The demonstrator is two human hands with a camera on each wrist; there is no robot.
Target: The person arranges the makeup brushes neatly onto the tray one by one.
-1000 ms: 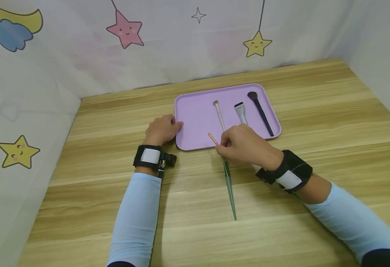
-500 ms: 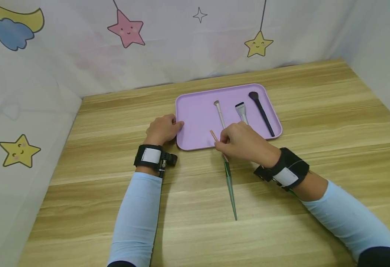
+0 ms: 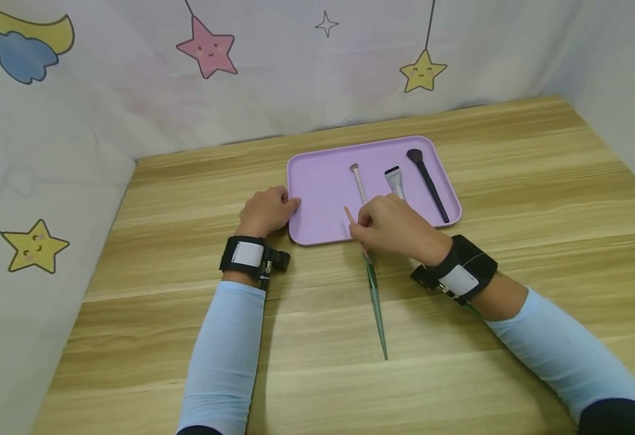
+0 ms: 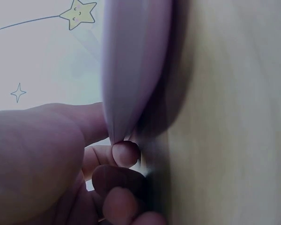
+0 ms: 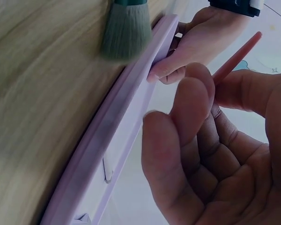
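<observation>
My left hand [image 3: 267,211] grips the left rim of the lilac tray [image 3: 317,225], thumb over the edge and fingers below. In the left wrist view the tray's edge [image 4: 131,70] runs between thumb and fingers. Above the tray's front edge, my right hand [image 3: 396,226] pinches a slim pinkish-orange makeup brush [image 5: 236,58] between thumb and fingertips. One thin end of it points over the tray; the rest is mostly hidden by the hand. Just in front of the tray a green-handled makeup brush [image 3: 377,311] lies on the table, its grey-green bristles [image 5: 126,35] towards the tray.
Inside the tray are a thin white-handled brush [image 3: 358,181], a flat silver brush [image 3: 394,180] partly hidden by my right hand, and a black brush [image 3: 428,187] at the right. Patterned white cloth [image 3: 295,72] rises behind the wooden table [image 3: 186,199].
My right hand has moved slightly forward, and the pinched brush's end reaches a little farther over the tray. My left hand and the green-handled brush have stayed put.
</observation>
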